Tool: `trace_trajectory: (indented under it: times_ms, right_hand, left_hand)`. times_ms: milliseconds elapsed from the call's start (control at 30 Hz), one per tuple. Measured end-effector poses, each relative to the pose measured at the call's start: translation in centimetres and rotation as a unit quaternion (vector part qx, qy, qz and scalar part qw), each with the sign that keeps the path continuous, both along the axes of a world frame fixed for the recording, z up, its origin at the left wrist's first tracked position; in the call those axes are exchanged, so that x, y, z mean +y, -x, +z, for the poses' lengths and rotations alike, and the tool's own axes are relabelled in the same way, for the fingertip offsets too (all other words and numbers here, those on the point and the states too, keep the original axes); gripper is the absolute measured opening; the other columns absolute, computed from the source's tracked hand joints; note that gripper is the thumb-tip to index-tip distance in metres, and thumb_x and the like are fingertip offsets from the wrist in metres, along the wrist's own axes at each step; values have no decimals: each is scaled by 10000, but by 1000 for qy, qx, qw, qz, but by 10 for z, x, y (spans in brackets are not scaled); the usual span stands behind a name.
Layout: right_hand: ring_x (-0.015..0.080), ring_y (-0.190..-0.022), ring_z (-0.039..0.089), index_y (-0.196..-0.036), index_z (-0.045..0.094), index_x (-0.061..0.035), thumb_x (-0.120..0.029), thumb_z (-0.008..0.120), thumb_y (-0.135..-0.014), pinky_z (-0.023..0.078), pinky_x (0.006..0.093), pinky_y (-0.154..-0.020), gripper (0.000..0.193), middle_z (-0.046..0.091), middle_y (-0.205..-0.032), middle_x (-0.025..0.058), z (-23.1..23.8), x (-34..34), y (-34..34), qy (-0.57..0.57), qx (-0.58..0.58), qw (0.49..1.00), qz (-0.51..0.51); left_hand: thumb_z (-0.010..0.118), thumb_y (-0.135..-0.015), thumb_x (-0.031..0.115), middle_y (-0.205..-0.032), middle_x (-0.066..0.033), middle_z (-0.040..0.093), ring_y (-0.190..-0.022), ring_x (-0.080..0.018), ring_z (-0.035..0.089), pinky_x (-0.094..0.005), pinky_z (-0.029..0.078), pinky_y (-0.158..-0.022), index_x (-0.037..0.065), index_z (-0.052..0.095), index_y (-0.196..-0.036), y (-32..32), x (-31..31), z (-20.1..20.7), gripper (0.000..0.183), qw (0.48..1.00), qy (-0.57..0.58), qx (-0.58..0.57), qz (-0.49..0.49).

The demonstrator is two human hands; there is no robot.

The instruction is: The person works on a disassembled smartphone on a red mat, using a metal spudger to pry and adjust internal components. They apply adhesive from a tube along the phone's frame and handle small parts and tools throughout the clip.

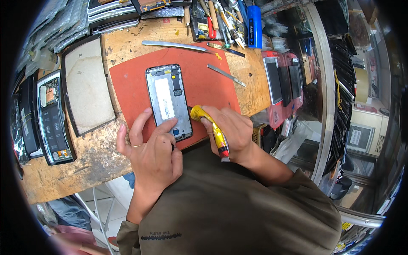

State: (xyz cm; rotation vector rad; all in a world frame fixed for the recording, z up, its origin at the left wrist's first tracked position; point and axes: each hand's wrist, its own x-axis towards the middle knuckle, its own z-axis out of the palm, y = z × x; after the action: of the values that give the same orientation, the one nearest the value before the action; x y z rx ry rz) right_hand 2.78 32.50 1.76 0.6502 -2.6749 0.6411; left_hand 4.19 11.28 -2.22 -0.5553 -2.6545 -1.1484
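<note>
A phone frame [165, 100], dark-rimmed with a grey metal inside and a white label, lies on a red mat [131, 80]. My left hand [155, 155] reaches over its lower left part, one finger resting on the frame and the others spread beside it. A small dark spot shows between its lower fingers; I cannot make out what it is. My right hand [233, 131] grips a yellow glue tube [218, 135] with a red band at its crimped end. The tube's yellow head points at the frame's right edge; its tip is hard to see.
A metal strip [176, 45] and a thin metal blade [226, 75] lie behind the frame. Left are a framed pale panel [87, 85] and an opened phone [53, 117]. Hand tools and a blue cylinder [254, 27] crowd the back; a red tray [278, 119] with phones is right.
</note>
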Motion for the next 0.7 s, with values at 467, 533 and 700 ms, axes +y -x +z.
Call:
trace_trajectory:
  times_ms: [467, 533, 700]
  right_hand:
    - [204, -534, 603, -1190, 713, 93, 40, 770, -870, 469, 323, -479, 330, 671, -757, 107, 5, 7, -45, -5, -44, 999, 21]
    - [198, -529, 596, -1191, 713, 99, 28, 771, -868, 465, 321, -477, 336, 665, -750, 102, 6, 7, -50, -14, -47, 999, 22]
    - [188, -525, 584, -1194, 714, 104, 0, 769, -858, 449, 312, -466, 356, 649, -733, 85, 7, 1, -58, -35, -38, 998, 20]
  left_hand:
    - [641, -678, 12, -1231, 24, 769, -1402, -386, 551, -582, 95, -1228, 140, 516, -954, 0, -2, -3, 329, 1000, 10, 5, -1]
    - [642, -672, 13, -1232, 27, 769, -1396, -386, 554, -583, 90, -1229, 141, 513, -958, 0, -1, -3, 338, 1000, 12, 7, 1]
    - [641, -706, 40, -1234, -13, 771, -1357, -385, 573, -592, 130, -1220, 137, 490, -943, 2, -5, -3, 297, 1000, 8, 5, -14]
